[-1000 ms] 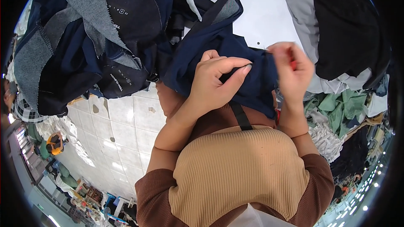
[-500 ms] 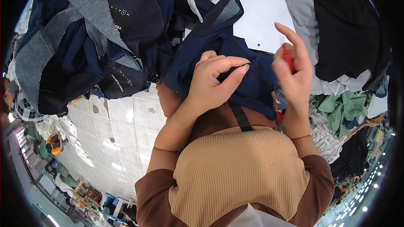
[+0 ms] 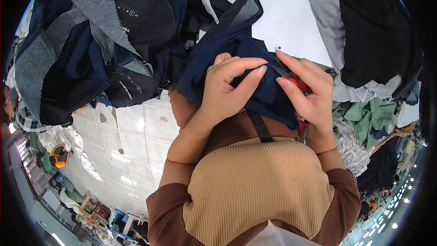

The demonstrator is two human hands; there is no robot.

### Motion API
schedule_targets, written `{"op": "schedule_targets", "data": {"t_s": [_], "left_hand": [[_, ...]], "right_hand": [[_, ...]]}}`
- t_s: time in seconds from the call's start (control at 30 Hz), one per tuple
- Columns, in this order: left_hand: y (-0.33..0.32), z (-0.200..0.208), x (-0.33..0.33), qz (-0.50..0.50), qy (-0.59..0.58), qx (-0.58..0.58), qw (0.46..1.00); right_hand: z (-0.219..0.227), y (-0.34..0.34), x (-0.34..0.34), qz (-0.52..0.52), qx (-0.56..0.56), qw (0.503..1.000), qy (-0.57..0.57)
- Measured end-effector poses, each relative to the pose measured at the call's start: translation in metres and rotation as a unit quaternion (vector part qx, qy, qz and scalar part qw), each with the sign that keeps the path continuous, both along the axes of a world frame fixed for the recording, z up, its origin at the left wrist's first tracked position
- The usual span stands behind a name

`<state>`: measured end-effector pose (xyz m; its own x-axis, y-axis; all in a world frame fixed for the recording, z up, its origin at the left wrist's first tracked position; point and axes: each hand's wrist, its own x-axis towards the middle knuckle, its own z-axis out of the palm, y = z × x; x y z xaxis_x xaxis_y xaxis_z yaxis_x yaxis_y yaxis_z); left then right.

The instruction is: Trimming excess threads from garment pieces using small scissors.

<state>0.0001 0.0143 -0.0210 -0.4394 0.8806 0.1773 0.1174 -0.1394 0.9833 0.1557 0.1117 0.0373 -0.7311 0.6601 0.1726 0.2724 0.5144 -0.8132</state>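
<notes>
A navy garment [image 3: 232, 45] lies over my lap and the table's near edge, with a grey-blue inner face showing at one strip. My left hand [image 3: 230, 82] pinches a bit of it between thumb and forefinger; what exactly sits at the fingertips is too small to make out. In my right hand [image 3: 314, 89] are red-handled thread snips [image 3: 296, 81], held in the palm and the curled fingers. Their dark blades point left, close to my left fingertips. The right thumb and forefinger stand apart on either side of the blades.
A large heap of navy and dark garments [image 3: 95, 41] rises at the left. Grey cloth [image 3: 321, 18] and a black garment [image 3: 378, 36] lie on the right of the white tabletop [image 3: 287, 9]. Green cloth [image 3: 371, 116] is piled below them. Another person [image 3: 59, 155] is far left.
My right hand has come down and left to the garment, turning the snips so their blades point at my left fingertips. The left hand keeps its pinch, shifted slightly left.
</notes>
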Motion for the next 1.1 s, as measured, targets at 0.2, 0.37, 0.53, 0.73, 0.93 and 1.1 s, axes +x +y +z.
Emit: {"op": "schedule_targets", "data": {"t_s": [0.2,0.37,0.53,0.73,0.93,1.1], "left_hand": [[-0.001,0.005,-0.001,-0.003,0.031,0.005,1.0],[-0.001,0.004,-0.001,0.0,0.042,0.012,0.999],[0.0,0.006,-0.001,-0.013,0.06,0.005,0.998],[0.0,0.008,-0.001,-0.029,0.104,0.01,0.994],[-0.001,0.009,-0.004,-0.028,0.075,0.005,0.997],[-0.003,0.007,-0.011,-0.041,0.116,-0.008,0.992]], "right_hand": [[-0.002,-0.001,-0.002,-0.003,0.006,1.0,-0.001],[0.001,-0.002,-0.004,-0.023,-0.025,0.999,0.022],[-0.004,-0.005,-0.002,-0.138,-0.146,0.97,0.14],[-0.017,-0.006,-0.007,-0.041,-0.038,0.997,0.062],[-0.008,0.003,-0.013,-0.167,-0.168,0.955,0.177],[-0.022,0.01,-0.006,0.044,-0.124,0.991,0.003]]}}
